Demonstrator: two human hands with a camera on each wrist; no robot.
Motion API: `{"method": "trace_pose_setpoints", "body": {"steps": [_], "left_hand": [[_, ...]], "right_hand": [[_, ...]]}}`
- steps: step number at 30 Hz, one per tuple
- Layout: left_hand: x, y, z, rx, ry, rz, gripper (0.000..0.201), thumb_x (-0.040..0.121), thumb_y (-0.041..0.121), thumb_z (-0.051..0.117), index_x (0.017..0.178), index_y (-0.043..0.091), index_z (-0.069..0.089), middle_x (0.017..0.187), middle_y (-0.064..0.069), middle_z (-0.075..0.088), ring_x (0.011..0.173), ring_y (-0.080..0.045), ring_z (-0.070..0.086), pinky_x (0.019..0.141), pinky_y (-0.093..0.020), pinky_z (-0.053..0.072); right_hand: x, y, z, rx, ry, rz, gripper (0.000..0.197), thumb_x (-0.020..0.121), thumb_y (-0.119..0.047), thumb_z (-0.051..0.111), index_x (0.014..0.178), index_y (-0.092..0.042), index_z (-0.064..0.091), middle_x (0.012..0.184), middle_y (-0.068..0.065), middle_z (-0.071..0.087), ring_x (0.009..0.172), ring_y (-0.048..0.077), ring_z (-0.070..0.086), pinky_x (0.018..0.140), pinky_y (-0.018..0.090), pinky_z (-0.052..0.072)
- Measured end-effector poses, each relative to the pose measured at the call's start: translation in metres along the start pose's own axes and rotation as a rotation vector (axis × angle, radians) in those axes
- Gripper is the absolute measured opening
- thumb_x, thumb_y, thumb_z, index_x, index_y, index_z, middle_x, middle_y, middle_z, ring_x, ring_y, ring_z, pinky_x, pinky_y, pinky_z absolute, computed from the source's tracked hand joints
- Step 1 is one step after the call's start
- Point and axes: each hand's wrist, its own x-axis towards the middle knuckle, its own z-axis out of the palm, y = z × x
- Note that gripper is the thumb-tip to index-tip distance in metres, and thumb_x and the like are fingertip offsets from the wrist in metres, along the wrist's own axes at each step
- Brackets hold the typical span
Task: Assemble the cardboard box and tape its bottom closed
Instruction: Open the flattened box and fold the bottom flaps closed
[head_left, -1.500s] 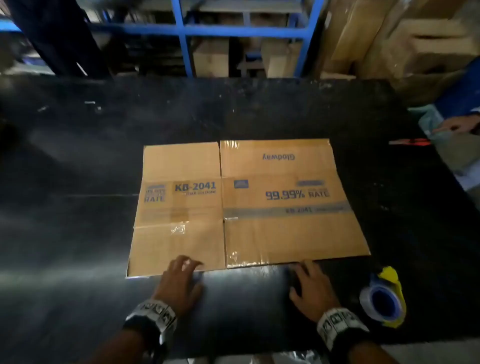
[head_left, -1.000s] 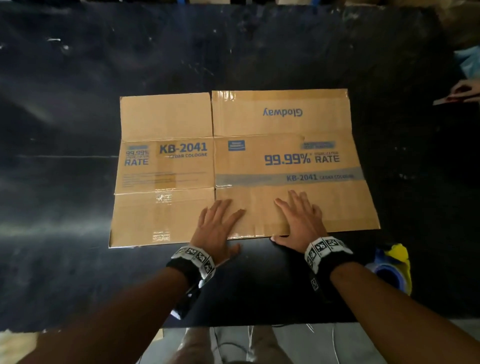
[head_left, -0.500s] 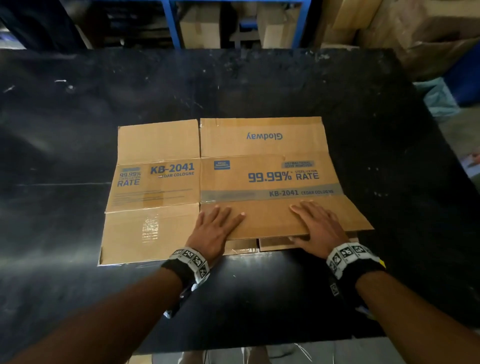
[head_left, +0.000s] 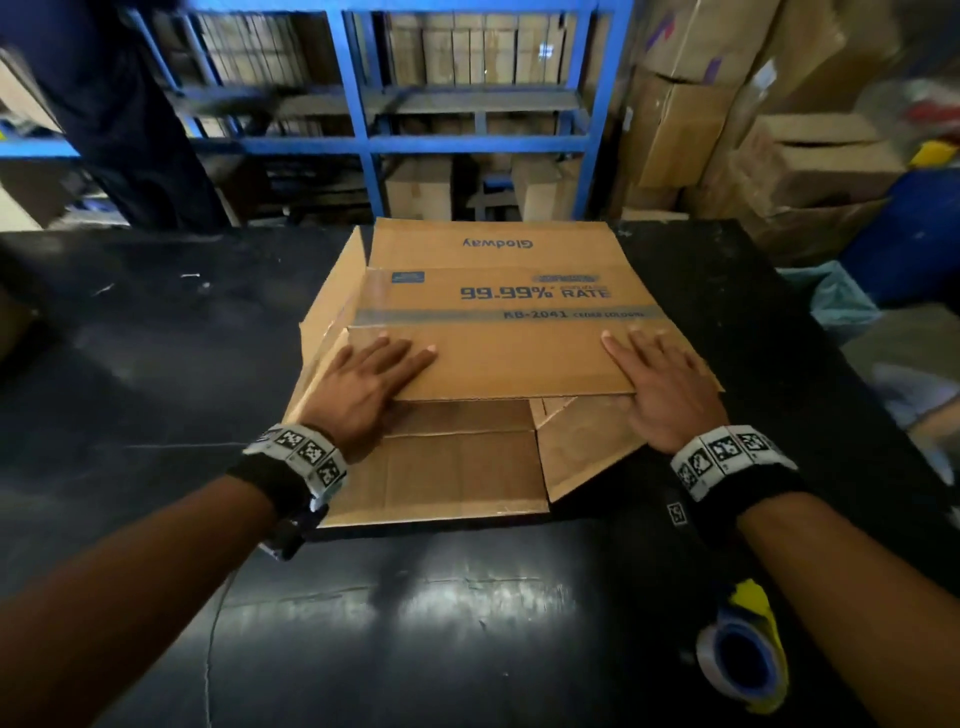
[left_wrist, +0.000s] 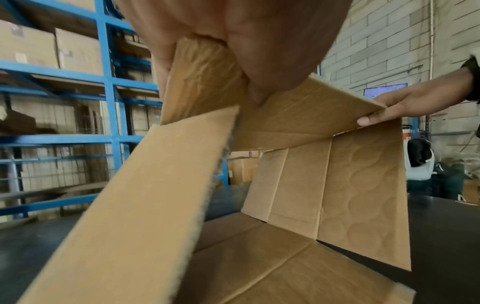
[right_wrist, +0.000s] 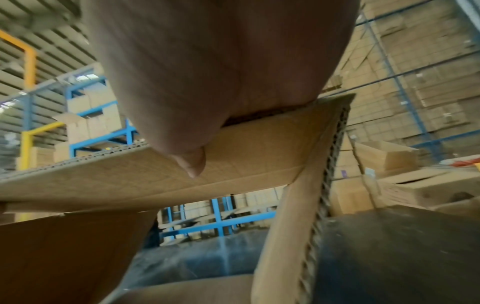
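Note:
The brown cardboard box with blue print stands half opened into a tube on the black table. Its printed panel is raised and its inner flaps lie on the table in front. My left hand pinches the raised panel's near flap at its left corner, fingers on top and thumb beneath. At the right corner my right hand pinches the same flap. The left wrist view looks into the box and shows the right hand. The right wrist view has the thumb under the flap.
A blue and yellow tape dispenser lies on the table near my right forearm. Blue shelving with cartons stands behind the table. Stacked cartons and a blue drum are at the back right. A person in dark clothes stands at the far left.
The flat box has been lifted open: the printed panel rose, the left panel swung up as a side wall, and the lower flaps came into view. Both hands moved apart toward the flap's corners.

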Motion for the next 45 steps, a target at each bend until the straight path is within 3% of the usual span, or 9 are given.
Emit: {"method": "trace_pose_setpoints", "body": {"steps": [3,12,14,19,22,25,35,41,45], "left_hand": [[-0.034,-0.026,-0.020,0.009,0.022,-0.003,0.071,0.088,0.038,0.022,0.159,0.038,0.025,0.162,-0.008,0.039,0.149,-0.035,0.035,0.122,-0.057,0.025],[-0.122,-0.095,-0.030,-0.028,0.052,-0.053,0.071,0.091,0.025,0.048,0.159,0.033,0.030,0.161,-0.011,0.040,0.147,-0.036,0.039,0.119,-0.058,0.029],[-0.127,-0.105,-0.029,-0.029,0.049,-0.039,0.070,0.090,0.035,0.047,0.158,0.030,0.032,0.160,-0.011,0.040,0.146,-0.036,0.039,0.120,-0.056,0.029],[-0.131,-0.106,-0.025,0.015,-0.009,-0.029,0.091,0.084,0.079,0.043,0.161,0.034,0.020,0.167,-0.005,0.026,0.153,-0.029,0.027,0.125,-0.049,0.017],[-0.131,-0.104,-0.024,0.055,-0.026,0.006,0.108,0.073,0.072,0.060,0.162,0.034,0.012,0.170,-0.005,0.018,0.155,-0.030,0.021,0.125,-0.051,0.015],[-0.127,-0.101,-0.021,0.081,-0.031,0.000,0.124,0.065,0.046,0.085,0.163,0.033,0.010,0.170,-0.007,0.017,0.155,-0.031,0.019,0.124,-0.052,0.016],[-0.110,-0.092,-0.014,0.042,0.067,-0.028,0.100,0.078,0.035,0.082,0.160,0.032,0.025,0.164,-0.011,0.032,0.151,-0.035,0.031,0.121,-0.060,0.025],[-0.106,-0.089,-0.013,0.104,0.104,-0.155,0.090,0.083,0.040,0.075,0.158,0.039,0.024,0.161,-0.006,0.036,0.147,-0.032,0.037,0.119,-0.064,0.024],[-0.113,-0.086,-0.012,0.074,0.042,-0.089,0.104,0.075,0.050,0.073,0.160,0.039,0.016,0.167,-0.004,0.025,0.154,-0.029,0.023,0.122,-0.063,0.017]], "right_hand": [[-0.002,-0.034,-0.011,-0.014,0.025,-0.069,0.075,0.093,-0.050,0.048,0.156,-0.036,0.010,0.164,0.006,0.021,0.148,0.036,0.023,0.115,0.058,0.025],[-0.012,-0.113,-0.005,-0.068,0.117,-0.275,0.079,0.084,-0.064,0.043,0.154,-0.031,0.025,0.157,0.004,0.036,0.136,0.030,0.038,0.101,0.053,0.035],[-0.011,-0.119,-0.004,-0.075,0.119,-0.291,0.080,0.084,-0.064,0.046,0.154,-0.032,0.024,0.157,0.005,0.035,0.136,0.031,0.037,0.102,0.052,0.035],[-0.014,-0.104,-0.007,-0.068,-0.005,-0.364,0.095,0.081,-0.060,0.055,0.157,-0.036,0.003,0.166,0.001,0.012,0.149,0.028,0.017,0.112,0.054,0.024],[-0.019,-0.081,-0.009,-0.095,-0.115,-0.405,0.116,0.073,-0.048,0.068,0.155,-0.039,-0.014,0.167,-0.001,-0.007,0.153,0.027,-0.002,0.118,0.055,0.011],[-0.020,-0.064,-0.011,-0.157,-0.142,-0.388,0.125,0.073,-0.023,0.074,0.153,-0.041,-0.021,0.166,-0.004,-0.016,0.153,0.025,-0.009,0.120,0.053,0.011],[-0.011,-0.112,-0.006,-0.114,0.155,-0.337,0.090,0.077,-0.040,0.078,0.151,-0.019,0.031,0.154,0.012,0.040,0.139,0.031,0.040,0.109,0.050,0.038],[-0.006,-0.142,0.002,-0.046,0.200,-0.289,0.086,0.070,-0.031,0.085,0.144,-0.013,0.043,0.148,0.014,0.048,0.135,0.034,0.045,0.105,0.050,0.041],[-0.011,-0.132,0.012,-0.010,0.231,-0.279,0.083,0.073,-0.034,0.084,0.144,-0.016,0.043,0.148,0.012,0.048,0.136,0.032,0.043,0.107,0.050,0.039]]}}
